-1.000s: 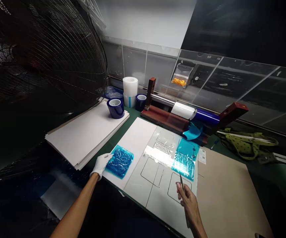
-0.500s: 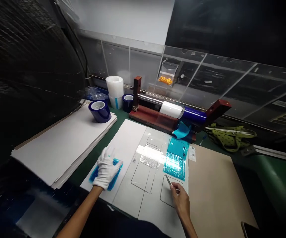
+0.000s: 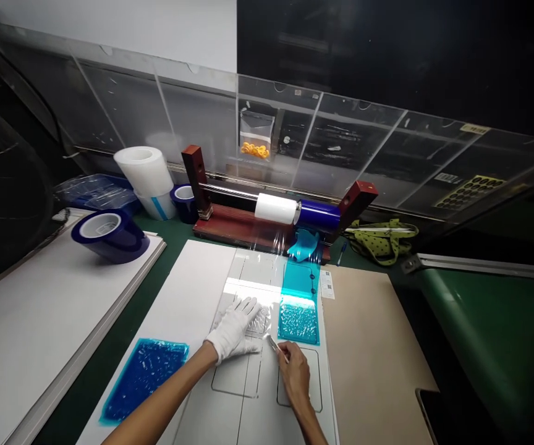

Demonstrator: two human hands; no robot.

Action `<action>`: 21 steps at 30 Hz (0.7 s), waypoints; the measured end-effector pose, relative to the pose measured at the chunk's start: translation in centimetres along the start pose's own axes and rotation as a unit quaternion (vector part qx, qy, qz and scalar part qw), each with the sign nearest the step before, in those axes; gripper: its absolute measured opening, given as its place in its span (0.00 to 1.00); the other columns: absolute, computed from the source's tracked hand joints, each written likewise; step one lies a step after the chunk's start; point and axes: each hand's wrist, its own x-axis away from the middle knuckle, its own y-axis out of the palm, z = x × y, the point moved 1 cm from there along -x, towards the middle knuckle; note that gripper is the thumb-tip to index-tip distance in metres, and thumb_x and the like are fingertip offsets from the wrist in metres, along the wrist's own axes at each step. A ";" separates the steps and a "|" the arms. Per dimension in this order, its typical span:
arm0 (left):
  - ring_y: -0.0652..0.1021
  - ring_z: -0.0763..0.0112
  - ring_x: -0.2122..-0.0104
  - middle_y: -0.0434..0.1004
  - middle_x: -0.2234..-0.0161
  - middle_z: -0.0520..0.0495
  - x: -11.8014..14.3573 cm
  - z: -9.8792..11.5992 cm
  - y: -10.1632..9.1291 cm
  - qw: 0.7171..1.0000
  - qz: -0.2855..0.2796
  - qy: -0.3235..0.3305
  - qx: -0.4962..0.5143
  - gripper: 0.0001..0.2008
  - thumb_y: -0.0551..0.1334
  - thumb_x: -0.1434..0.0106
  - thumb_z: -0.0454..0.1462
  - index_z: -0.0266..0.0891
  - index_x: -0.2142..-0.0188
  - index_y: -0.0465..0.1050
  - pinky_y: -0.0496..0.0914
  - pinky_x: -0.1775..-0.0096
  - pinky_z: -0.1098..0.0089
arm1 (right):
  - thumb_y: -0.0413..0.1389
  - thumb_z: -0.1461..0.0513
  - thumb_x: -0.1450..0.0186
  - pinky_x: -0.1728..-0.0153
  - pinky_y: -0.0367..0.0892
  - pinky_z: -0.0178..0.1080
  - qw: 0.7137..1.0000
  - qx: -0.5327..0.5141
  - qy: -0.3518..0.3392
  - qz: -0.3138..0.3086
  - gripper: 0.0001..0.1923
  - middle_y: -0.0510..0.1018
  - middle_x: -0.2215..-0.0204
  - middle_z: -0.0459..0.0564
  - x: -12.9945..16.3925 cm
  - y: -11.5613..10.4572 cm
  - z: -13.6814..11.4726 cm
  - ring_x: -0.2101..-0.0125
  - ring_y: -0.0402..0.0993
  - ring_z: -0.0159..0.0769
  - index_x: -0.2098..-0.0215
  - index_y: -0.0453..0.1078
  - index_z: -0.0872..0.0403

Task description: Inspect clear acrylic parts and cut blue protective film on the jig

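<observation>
In a white glove, my left hand (image 3: pixel 234 327) lies open with fingers spread, pressing flat on the clear bubbly film (image 3: pixel 258 321) over the outlined work board (image 3: pixel 225 417). Just to its right, my bare right hand (image 3: pixel 295 371) pinches a slim, blade-like tool (image 3: pixel 271 343); its exact kind is unclear. The tool's tip is near the clear film's lower right corner. Teal film (image 3: pixel 299 318) runs down the board beside the clear strip. A dark blue film piece (image 3: pixel 149 377) lies apart on the white sheet at the left.
A red stand (image 3: pixel 243 225) carries a white film roll (image 3: pixel 276 208) and a blue roll (image 3: pixel 319 215) at the back. More rolls, including a blue roll (image 3: pixel 125 241), stand left, on and behind stacked white sheets (image 3: pixel 63 309). A brown board (image 3: pixel 373 334) and a phone (image 3: pixel 427 402) lie right.
My left hand has left the blue film piece and moved right onto the clear film. My right hand has brought the tool leftward toward it. The view has shifted to the right.
</observation>
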 end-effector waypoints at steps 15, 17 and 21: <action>0.72 0.65 0.48 0.72 0.48 0.47 9.1 3.8 1.1 0.994 0.097 0.020 -0.054 0.30 0.45 0.41 0.21 0.44 0.43 0.61 0.68 0.46 0.62 | 0.48 0.49 0.43 0.64 0.66 0.45 0.973 0.120 0.104 0.166 0.20 0.78 0.61 0.56 2.7 -11.0 11.6 0.61 0.72 0.50 0.62 0.72 0.51; 0.72 0.66 0.48 0.72 0.47 0.47 12.1 4.7 2.9 0.987 0.132 0.040 -0.086 0.32 0.46 0.43 0.20 0.44 0.41 0.59 0.70 0.48 0.64 | 0.48 0.49 0.43 0.60 0.65 0.47 0.967 0.137 0.091 0.196 0.21 0.77 0.60 0.57 3.5 -12.5 13.6 0.58 0.71 0.51 0.61 0.72 0.51; 0.73 0.69 0.48 0.72 0.47 0.50 16.9 5.5 7.1 0.971 0.177 0.096 -0.131 0.35 0.49 0.43 0.21 0.46 0.38 0.53 0.70 0.48 0.70 | 0.47 0.49 0.44 0.58 0.65 0.47 0.966 0.125 0.065 0.218 0.21 0.76 0.60 0.57 5.1 -13.9 14.1 0.58 0.71 0.50 0.61 0.71 0.53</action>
